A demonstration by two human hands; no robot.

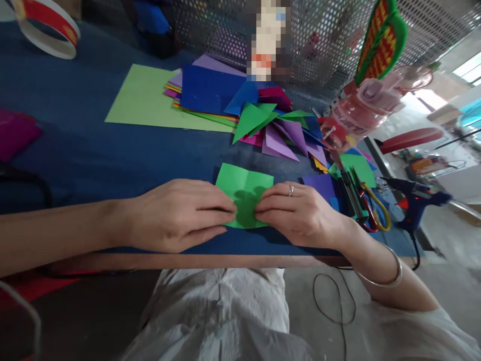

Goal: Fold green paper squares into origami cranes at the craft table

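Note:
A small green sheet of paper with a crease down its middle lies on the blue table near its front edge. My left hand has its fingers closed together on the paper's left side. On the opposite side, the fingers of my right hand, which wears a ring, pinch the lower right of the sheet. Both thumbs are mostly hidden. Behind the sheet sits a pile of folded paper pieces in green, purple and blue.
Flat colored sheets lie at the back on a light green sheet. To the right are a pink bottle, a green utility knife, scissors and a glue gun. A tape roll stands at the back left.

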